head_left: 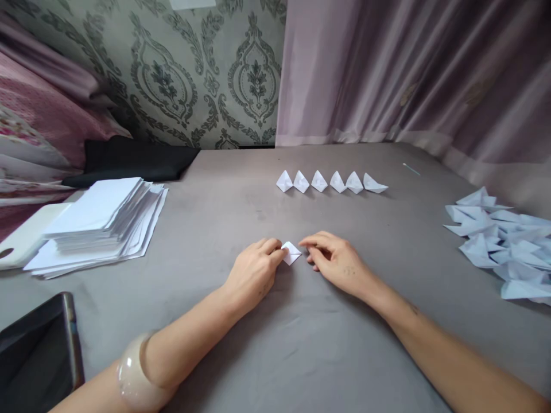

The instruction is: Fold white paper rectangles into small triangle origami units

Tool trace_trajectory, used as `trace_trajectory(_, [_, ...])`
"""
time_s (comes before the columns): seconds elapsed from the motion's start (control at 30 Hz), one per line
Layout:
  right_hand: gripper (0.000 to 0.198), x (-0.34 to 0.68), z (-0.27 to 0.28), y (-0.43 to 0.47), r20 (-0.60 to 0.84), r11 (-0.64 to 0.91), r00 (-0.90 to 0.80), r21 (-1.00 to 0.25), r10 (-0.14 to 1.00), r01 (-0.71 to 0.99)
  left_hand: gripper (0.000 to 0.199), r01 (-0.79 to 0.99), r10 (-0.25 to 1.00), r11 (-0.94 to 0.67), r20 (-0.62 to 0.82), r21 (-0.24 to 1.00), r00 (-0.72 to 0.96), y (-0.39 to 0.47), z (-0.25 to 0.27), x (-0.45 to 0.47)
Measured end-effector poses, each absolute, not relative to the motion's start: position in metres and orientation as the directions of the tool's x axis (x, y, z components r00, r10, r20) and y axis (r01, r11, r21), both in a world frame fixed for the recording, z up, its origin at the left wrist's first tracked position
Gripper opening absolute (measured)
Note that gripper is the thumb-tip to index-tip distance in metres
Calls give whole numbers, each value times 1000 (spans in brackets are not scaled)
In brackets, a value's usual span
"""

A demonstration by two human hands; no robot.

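A small folded white paper (291, 253), shaped like a diamond with a crease across it, is held just above or on the grey cloth. My left hand (258, 267) pinches its left corner between thumb and fingers. Just to the right of the paper is my right hand (333, 261), fingers bent and thumb a little apart from the index finger, with nothing visible between them. Beyond both hands stands a row of several folded white paper pieces (319, 182), pointed at the top.
At left, a stack of white paper sheets (97, 209) lies partly over a white board (32, 235). A dark phone or tablet (38, 350) is at the near left, a black cloth (138, 159) behind. Folded papers (508, 241) pile up at right, near a cotton swab (411, 169).
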State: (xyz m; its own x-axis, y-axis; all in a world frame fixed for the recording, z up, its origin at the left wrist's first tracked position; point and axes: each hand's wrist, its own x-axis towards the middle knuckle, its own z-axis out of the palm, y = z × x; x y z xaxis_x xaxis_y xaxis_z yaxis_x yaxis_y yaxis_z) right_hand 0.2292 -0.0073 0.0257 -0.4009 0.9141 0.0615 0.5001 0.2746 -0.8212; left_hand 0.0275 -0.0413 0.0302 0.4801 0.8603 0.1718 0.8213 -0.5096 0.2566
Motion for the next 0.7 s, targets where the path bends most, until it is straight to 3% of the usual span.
trace_trajectory(0.07, [30,232,27,-15,200,463,-477,-708,856,533,33,819,841,-540,179,195,511,-43,29,26])
trace_trajectory(0.13, [35,233,28,-22,250,571,-542,-582,803,578,34,821,833,-550,175,154,525,-45,29,26])
trace_trajectory(0.3, [34,227,35,-30,189,637,-612,-331,768,697,38,811,820,-572,125,124,559,-47,29,25])
trace_trajectory(0.43, [28,222,42,-30,123,646,-635,-136,763,751,36,808,827,-562,138,176,545,-48,32,21])
trace_trajectory(0.53, [24,223,44,-28,126,653,-641,-108,757,750,34,829,851,-524,157,195,501,-50,34,19])
trace_trajectory(0.7, [21,223,44,-27,145,648,-632,-127,761,751,26,810,809,-586,50,-6,585,-51,38,24])
